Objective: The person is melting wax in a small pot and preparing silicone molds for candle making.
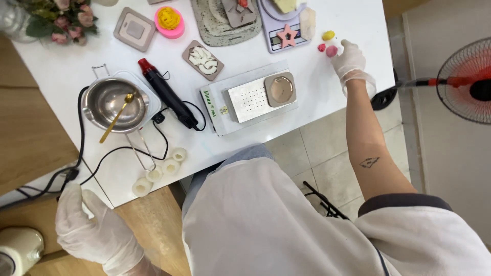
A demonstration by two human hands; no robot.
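My right hand (349, 60), in a thin white glove, reaches to the far right part of the white table (61, 66), its fingertips touching a small pink blob (332, 50). A red blob (321, 47) and a yellow blob (328, 35) lie just beside it. My left hand (89, 227), also gloved, hovers with fingers apart over the wooden surface (153, 225) at the lower left, holding nothing. A white cup-like object (19, 248) stands to its left. Before me sits a white heating plate (245, 99) with a grey octagonal mould (281, 89) on it.
A steel pot (113, 105) with a gold spoon (117, 116) sits left, beside a black heat tool (166, 92) with cables. Three white rings (159, 171) line the near edge. Moulds, a scale (284, 23) with a pink star and flowers (59, 18) sit farther back. A fan (468, 82) stands right.
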